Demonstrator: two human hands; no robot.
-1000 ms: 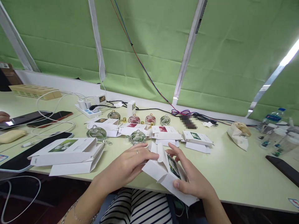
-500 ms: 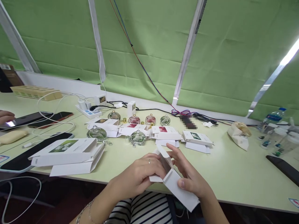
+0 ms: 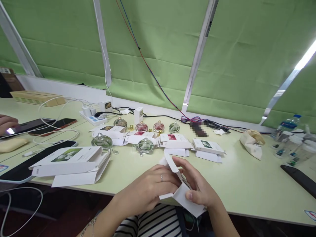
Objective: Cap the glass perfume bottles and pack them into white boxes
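Observation:
Over the table's front edge, my right hand (image 3: 197, 187) is closed round a small white carton (image 3: 189, 200), its thumb on the near panel and its fingers along the far side. The carton is tilted, with its flaps open toward the upper left. My left hand (image 3: 150, 187) has its curled fingers at the carton's mouth, between the flaps. Its fingertips are hidden inside, so what they hold cannot be made out. Beyond the hands stand two green round glass bottles, one in the middle (image 3: 145, 146) and one to the left (image 3: 101, 141).
Several opened white cartons (image 3: 175, 141) lie in a row. Behind them stand pink (image 3: 158, 126), dark (image 3: 120, 123) and green (image 3: 174, 127) bottles. A large carton (image 3: 66, 159) rests by a tablet (image 3: 14, 168). Right are a cloth pouch (image 3: 252, 143) and phone (image 3: 300, 179); another person's hand (image 3: 7, 124) is far left.
My left fingers have moved slightly right, deeper into the carton's mouth. My right index finger has bent down over the flap, and the carton's lower end has risen a little.

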